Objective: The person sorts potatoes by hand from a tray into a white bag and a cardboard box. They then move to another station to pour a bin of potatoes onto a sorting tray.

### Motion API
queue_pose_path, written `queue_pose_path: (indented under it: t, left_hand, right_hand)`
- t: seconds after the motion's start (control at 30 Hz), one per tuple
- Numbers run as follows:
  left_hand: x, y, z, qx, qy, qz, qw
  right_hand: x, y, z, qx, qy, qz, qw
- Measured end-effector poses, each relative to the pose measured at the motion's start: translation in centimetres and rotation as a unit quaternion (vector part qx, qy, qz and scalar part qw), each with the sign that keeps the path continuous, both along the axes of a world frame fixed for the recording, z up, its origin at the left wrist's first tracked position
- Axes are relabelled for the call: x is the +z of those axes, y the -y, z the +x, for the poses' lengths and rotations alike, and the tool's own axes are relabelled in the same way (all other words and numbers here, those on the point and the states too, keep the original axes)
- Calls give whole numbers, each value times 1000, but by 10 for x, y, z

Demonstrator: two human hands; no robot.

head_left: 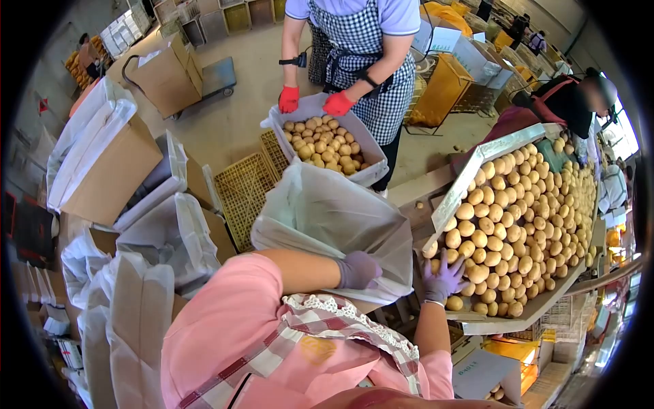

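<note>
My right hand (444, 279), in a purple glove, rests with spread fingers on the near left corner of the kiwifruit pile. The tan, oval kiwifruit (507, 232) cover a large sloping sorting tray (446, 198) with pale raised edges. My left hand (358, 270), also gloved in purple, is closed at the near rim of a lined box and seems to grip its translucent plastic liner (320, 204). The liner stands open, and no fruit shows in it. Part of the left hand's fingers is hidden.
Opposite, a person in red gloves (337, 103) holds a pale crate (375, 174) of kiwifruit beside the liner. Yellow crates (245, 194) and lined cartons (112, 163) stand left. A platform cart (218, 75) is behind. Another person (565, 102) leans near the tray's far end.
</note>
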State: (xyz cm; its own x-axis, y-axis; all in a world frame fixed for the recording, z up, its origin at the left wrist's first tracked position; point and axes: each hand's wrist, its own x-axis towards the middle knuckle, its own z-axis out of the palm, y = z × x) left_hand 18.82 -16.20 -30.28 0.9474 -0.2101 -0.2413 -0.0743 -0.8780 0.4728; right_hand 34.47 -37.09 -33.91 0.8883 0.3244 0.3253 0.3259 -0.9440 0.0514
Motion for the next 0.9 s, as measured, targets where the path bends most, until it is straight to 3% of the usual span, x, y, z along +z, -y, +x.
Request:
queue_pose_path:
  t: [0.07,0.17,0.3,0.43,0.53,0.6,0.63,0.7,0.73,0.77,0.83,0.9]
  left_hand:
    - [-29,44,3,-14,-26,-17,999]
    - [-68,105,-30,-130,22,-4,991]
    - [-72,150,-34,-186,23,-5,982]
    - [-54,137,-25,-171,43,-3,984]
    - [-37,108,-9,-93,122,-11,988]
    - [-54,78,-2,66,242,61,966]
    - [-94,68,-2,174,301,99,932]
    - [-94,37,22,214,65,137,965]
    - [-91,19,31,195,-63,-5,979]
    - [-92,2,39,170,-198,-132,956]
    - [-124,7,43,121,-287,-212,926]
    - [-113,13,35,110,-275,-258,919]
  right_hand:
    - [9,-7,-3,-9,-25,2,1000]
    - [13,-13,-6,-3,-16,13,1000]
    - [18,-12,-5,3,-20,30,999]
    - [16,-14,-8,13,4,37,999]
    - [11,-10,-4,23,24,53,998]
    - [-1,-17,-3,49,45,73,995]
    - [-8,-12,-6,51,52,74,995]
    - [-7,-9,-6,62,60,90,992]
    - [2,-10,-10,53,46,59,996]
    - [-1,-10,-10,51,50,66,995]
    - [7,-10,-12,13,-11,44,999]
    - [4,-11,-12,0,-3,45,999]
